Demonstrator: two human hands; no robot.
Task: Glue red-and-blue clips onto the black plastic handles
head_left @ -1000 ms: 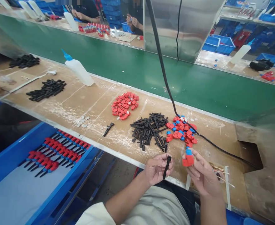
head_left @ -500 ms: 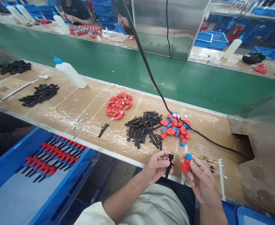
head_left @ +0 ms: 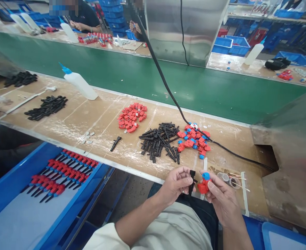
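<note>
My left hand (head_left: 177,183) pinches a small black plastic toy-gun-shaped piece (head_left: 191,182), held roughly upright. Close to its right, my right hand (head_left: 222,194) grips a red toy piece with a blue end (head_left: 204,184), the blue part on top. The two pieces are near each other with a narrow gap between them. Beyond my hands lie a pile of similar black pieces (head_left: 158,140) and a pile of red-and-blue pieces (head_left: 194,140). One single black piece (head_left: 115,143) rests apart to the left.
A black cable (head_left: 165,83) slants down across the bench (head_left: 100,114). Red parts (head_left: 132,118) lie in a heap near a white bottle (head_left: 81,85). Lower left, a blue tray (head_left: 14,222) holds rows of joined pieces. Small cups (head_left: 233,182) with sticks sit right. People work opposite.
My right hand has moved slightly left, bringing the red-and-blue piece closer to the black piece. The view has shifted a little. Both hands keep their pieces.
</note>
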